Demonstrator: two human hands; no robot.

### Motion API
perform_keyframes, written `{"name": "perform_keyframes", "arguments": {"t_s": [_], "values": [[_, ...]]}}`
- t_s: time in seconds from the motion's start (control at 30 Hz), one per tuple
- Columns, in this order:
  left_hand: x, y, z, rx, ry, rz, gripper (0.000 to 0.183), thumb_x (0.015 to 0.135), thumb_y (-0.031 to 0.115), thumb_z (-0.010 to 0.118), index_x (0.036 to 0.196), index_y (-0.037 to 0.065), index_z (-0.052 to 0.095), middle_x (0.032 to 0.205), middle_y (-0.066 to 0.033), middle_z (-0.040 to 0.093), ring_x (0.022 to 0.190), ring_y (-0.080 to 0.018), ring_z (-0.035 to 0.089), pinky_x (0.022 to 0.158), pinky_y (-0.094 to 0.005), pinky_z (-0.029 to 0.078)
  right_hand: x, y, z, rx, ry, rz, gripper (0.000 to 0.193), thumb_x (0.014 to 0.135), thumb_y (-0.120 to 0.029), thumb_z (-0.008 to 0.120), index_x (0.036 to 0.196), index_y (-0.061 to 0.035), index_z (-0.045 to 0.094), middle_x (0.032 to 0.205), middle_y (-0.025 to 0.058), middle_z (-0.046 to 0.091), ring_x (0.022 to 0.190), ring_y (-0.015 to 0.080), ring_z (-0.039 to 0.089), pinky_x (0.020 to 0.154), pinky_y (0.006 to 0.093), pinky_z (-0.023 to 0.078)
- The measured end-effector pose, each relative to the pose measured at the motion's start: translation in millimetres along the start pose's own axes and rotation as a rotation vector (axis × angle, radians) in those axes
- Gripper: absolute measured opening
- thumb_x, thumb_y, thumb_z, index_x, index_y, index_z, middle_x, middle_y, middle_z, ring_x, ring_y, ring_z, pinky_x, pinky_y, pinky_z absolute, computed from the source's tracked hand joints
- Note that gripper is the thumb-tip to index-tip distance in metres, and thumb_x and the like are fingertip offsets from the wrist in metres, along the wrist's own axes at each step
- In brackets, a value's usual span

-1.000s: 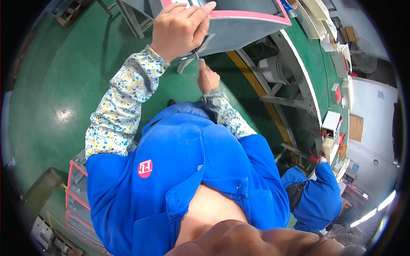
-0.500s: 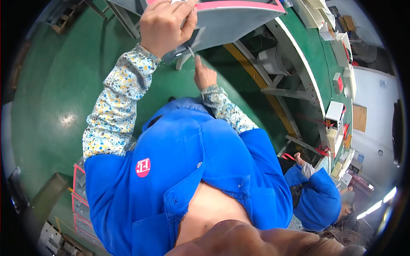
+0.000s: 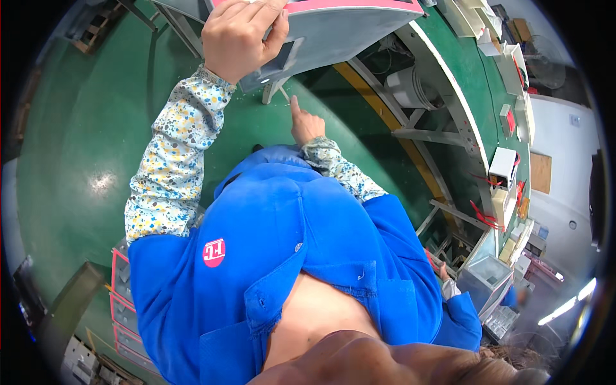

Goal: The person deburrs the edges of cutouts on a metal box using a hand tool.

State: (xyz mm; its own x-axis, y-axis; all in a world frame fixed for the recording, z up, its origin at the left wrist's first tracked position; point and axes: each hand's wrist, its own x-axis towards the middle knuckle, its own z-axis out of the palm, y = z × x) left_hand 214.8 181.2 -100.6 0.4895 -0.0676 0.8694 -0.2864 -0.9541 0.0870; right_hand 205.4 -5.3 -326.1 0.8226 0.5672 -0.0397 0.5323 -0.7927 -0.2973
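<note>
A grey metal case (image 3: 340,45) with pink edging and a rectangular cutout tilts at the top of the view, partly cut off. My left hand (image 3: 237,42) is closed over its near pink edge at the left corner, the fingers bent and the thumb against the side. A small white bit shows by those fingertips, too little to identify. Lower down, my right hand (image 3: 308,126) hangs below the case, index finger stretched upward and the other fingers curled. I see nothing in it. Its fingertip is close to a pale stand leg (image 3: 268,93), apparently apart from it.
At right runs a curved green-topped bench (image 3: 459,45) with trays and small boxes. A white bucket (image 3: 410,88) rests under it. Another person's blue sleeve (image 3: 461,317) shows at lower right, near a clear-topped box (image 3: 486,274). Pink-edged grey cases (image 3: 122,289) stand at lower left.
My left hand and the case corner have shifted slightly left and up. My right fingertip is a little lower, farther from the case. The person at right has moved mostly behind my shoulder.
</note>
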Motion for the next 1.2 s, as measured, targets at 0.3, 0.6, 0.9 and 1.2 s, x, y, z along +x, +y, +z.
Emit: {"name": "perform_keyframes", "arguments": {"t_s": [0.3,0.6,0.9,1.2], "values": [[-3.5,-1.0,1.8,0.012,0.014,0.023,0.005,0.071,0.008,0.059,0.068,0.005,0.058,0.059,-0.0080,0.054,0.055,-0.0241,0.054,0.058,-0.0336,0.043,17.3,-16.8,-27.8,0.114,0.073,-0.007,0.059,0.083,-0.016,0.048,0.137,-0.0226,0.026,0.076,0.0132,0.062,0.057,0.0336,0.058,0.049,0.0460,0.044],[-2.9,-1.2,-1.2,0.039,-0.030,0.027,0.004,0.071,0.008,0.060,0.070,0.004,0.059,0.058,-0.0074,0.052,0.053,-0.0232,0.052,0.057,-0.0331,0.042,29.1,-27.7,-34.0,-0.029,-0.027,0.038,0.072,0.073,-0.004,0.046,0.139,-0.0248,0.023,0.077,0.0129,0.062,0.060,0.0340,0.060,0.051,0.0458,0.045],[-1.6,-2.2,0.9,0.023,-0.028,0.020,0.003,0.071,0.008,0.060,0.072,0.005,0.060,0.058,-0.0059,0.052,0.052,-0.0217,0.051,0.056,-0.0319,0.042,25.2,-30.2,-30.0,0.260,0.040,0.126,0.057,0.082,-0.008,0.043,0.135,-0.0248,0.031,0.068,0.0187,0.059,0.064,0.0384,0.057,0.060,0.0490,0.045],[-8.3,-12.9,8.1,0.041,0.058,0.067,0.004,0.071,0.008,0.060,0.074,0.005,0.061,0.060,-0.0053,0.053,0.054,-0.0212,0.053,0.056,-0.0317,0.042,15.0,-22.3,-15.1,0.622,0.162,0.124,0.041,0.084,-0.010,0.046,0.124,-0.0192,0.046,0.071,0.0220,0.059,0.067,0.0401,0.057,0.061,0.0492,0.044]]}}
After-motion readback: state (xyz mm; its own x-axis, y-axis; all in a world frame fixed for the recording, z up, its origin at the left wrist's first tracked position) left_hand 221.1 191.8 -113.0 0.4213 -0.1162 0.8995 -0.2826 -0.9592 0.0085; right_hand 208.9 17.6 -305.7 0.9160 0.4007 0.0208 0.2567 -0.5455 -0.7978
